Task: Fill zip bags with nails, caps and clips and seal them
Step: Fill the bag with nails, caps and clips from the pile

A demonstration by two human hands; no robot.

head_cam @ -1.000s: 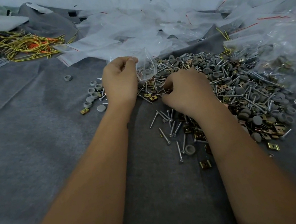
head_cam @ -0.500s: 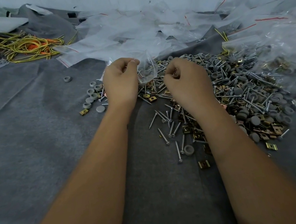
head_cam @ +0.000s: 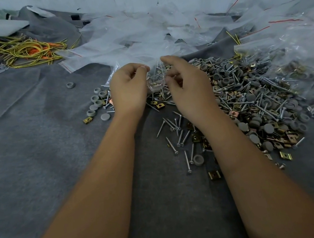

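While both hands meet at twelve o'clock of the grey felt mat [head_cam: 36, 168], filling looks finished for this one bag and sealing in hand; left hand [head_cam: 128, 90] pinched, thumb against forefinger, on the left end of a small clear zip bag [head_cam: 155, 80]; right hand [head_cam: 187, 87] curled at the bag's right end, thumb raised over the mouth, apparently nipping the same top edge, though clear film against clear film makes the exact contact hard to read. Hands close together, parted only by the bag's width; inside it, a few grey caps and what may be brass clips, sagging to the bottom.

At three o'clock of the hands, the loose heap of screw-like nails [head_cam: 177, 136], round grey caps [head_cam: 268, 128] and brass clips [head_cam: 214, 174], spilling toward five o'clock; at nine o'clock of the left hand, a small row of caps apart from the heap; at twelve to one o'clock, a drift of empty zip bags [head_cam: 128, 35] with red seal lines; at two o'clock, filled bags [head_cam: 297, 59]; at ten o'clock, yellow and orange wire ties [head_cam: 24, 51].

Next, by the look of it: line up the two lips of the zip strip, press from one end to the other with steady pinch, keep nail points clear of the film, then set aside with the filled ones.
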